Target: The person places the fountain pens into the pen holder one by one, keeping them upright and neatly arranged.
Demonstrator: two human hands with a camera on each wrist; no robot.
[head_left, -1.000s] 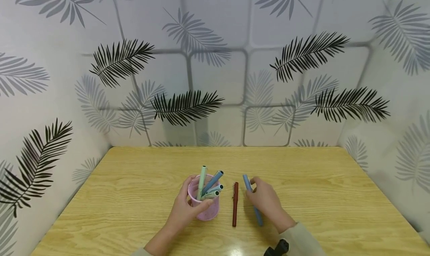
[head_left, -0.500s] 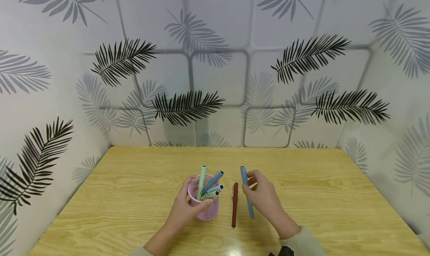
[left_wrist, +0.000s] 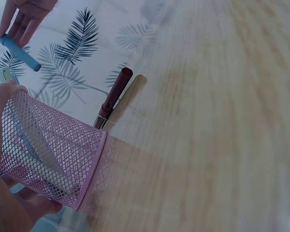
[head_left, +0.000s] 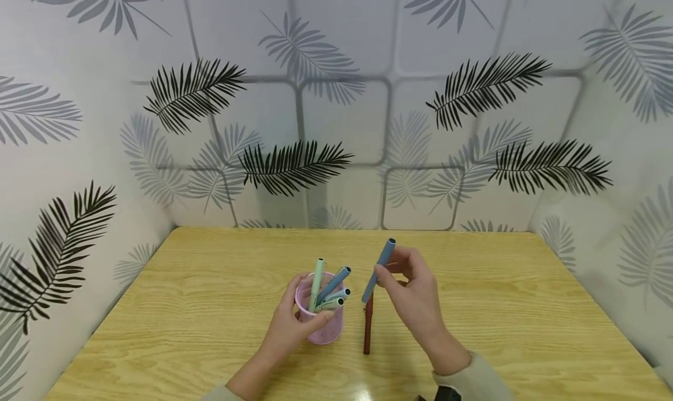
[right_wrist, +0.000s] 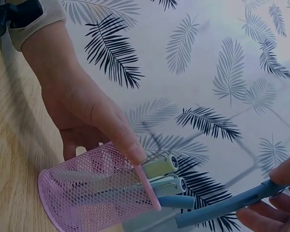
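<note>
My left hand (head_left: 289, 325) grips a pink mesh pen cup (head_left: 328, 332) from its left side, thumb near the rim. Inside stand several capped pens, among them a light green pen (head_left: 316, 284) and a blue pen (head_left: 333, 284). My right hand (head_left: 417, 296) pinches another blue pen (head_left: 378, 270) between thumb and fingers, tilted and raised over the table, right of the cup. In the right wrist view the lower end of that held blue pen (right_wrist: 222, 208) appears close to the cup's mouth. A dark red pen (head_left: 368, 331) lies on the table between cup and right hand.
The wooden table (head_left: 210, 284) reaches back to a wall (head_left: 342, 196) covered with leaf-patterned sheeting, which also runs along both sides. A black strap (head_left: 447, 394) sits at my right sleeve.
My right hand has lifted the blue pen off the table and brought it left and up, tilting its lower end toward the cup. The left hand stays on the cup.
</note>
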